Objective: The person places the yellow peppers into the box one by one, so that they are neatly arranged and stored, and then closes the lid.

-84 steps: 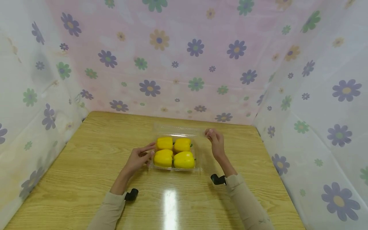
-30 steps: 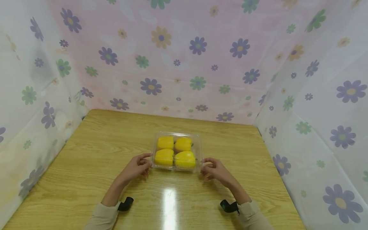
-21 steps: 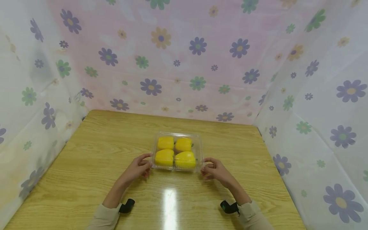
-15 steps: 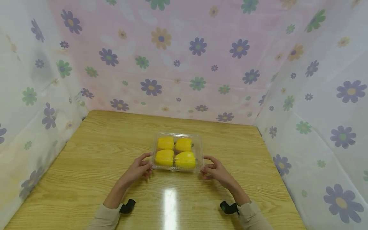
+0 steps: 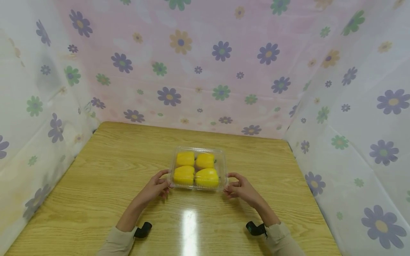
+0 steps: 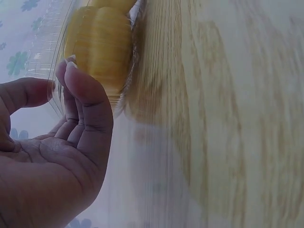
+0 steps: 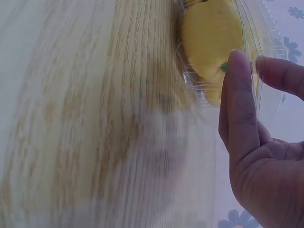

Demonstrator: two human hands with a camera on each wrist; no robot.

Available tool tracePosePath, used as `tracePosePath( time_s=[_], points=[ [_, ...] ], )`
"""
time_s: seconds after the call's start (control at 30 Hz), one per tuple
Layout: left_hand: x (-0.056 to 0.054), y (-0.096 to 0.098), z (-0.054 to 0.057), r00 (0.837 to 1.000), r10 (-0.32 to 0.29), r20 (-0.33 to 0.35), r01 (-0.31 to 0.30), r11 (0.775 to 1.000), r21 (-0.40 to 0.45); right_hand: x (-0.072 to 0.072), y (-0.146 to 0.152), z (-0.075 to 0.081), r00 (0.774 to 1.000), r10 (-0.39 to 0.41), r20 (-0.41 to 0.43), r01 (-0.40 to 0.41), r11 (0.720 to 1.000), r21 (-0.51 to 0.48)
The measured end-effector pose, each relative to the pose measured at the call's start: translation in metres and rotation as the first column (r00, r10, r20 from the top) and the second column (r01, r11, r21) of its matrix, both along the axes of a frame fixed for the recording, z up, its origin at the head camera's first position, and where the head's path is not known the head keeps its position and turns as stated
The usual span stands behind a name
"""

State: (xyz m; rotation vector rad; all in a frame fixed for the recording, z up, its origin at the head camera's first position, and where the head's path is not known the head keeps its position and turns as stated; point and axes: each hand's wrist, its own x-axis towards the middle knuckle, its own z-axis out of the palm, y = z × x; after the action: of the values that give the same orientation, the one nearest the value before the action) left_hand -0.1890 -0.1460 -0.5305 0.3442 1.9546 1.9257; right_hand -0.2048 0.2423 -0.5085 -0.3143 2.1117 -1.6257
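Note:
A clear plastic clamshell container (image 5: 221,164) lies on the table with its lid down. Several yellow bell peppers (image 5: 207,177) sit inside it in two rows. At the near left corner, my left hand (image 5: 153,186) pinches the container's rim between thumb and fingers. My right hand (image 5: 241,192) does the same at the near right corner. In the left wrist view, the thumb and a finger of the left hand (image 6: 57,156) meet the thin rim from either side. The right wrist view has the right hand (image 7: 270,166) pinching the rim beside a pepper (image 7: 211,38) with a green stem.
The wood-grain table (image 5: 128,153) carries a bright light reflection in front of the container. A flower-printed sheet (image 5: 198,81) stands behind the table, with similar sheets at left and right. Black wrist mounts (image 5: 143,230) stick out from both sleeves.
The lid, raised at the back in the oldest frame, has come down over the peppers. My right hand has moved from it to the near right corner. Lately the hands have barely moved.

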Motion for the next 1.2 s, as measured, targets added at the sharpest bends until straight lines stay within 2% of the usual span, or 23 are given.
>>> tracePosePath(
  time_s=[0.47, 0.83, 1.2],
  points=[
    [0.0012, 0.0022, -0.0022, 0.999, 0.033, 0.018, -0.033, 0.999, 0.025, -0.0022, 0.002, -0.001, 1.0, -0.002, 0.011, 0.002, 1.0, 0.003],
    [0.0014, 0.004, -0.0024, 0.997, 0.055, 0.045, -0.056, 0.998, 0.003, -0.0036, 0.0011, -0.0036, 1.0, -0.013, -0.02, 0.013, 1.0, -0.007],
    [0.0019, 0.0064, -0.0029, 0.997, 0.071, 0.035, -0.071, 0.997, 0.012, -0.0052, -0.0008, -0.0063, 0.999, -0.042, 0.025, 0.043, 0.998, -0.044]
  ],
)
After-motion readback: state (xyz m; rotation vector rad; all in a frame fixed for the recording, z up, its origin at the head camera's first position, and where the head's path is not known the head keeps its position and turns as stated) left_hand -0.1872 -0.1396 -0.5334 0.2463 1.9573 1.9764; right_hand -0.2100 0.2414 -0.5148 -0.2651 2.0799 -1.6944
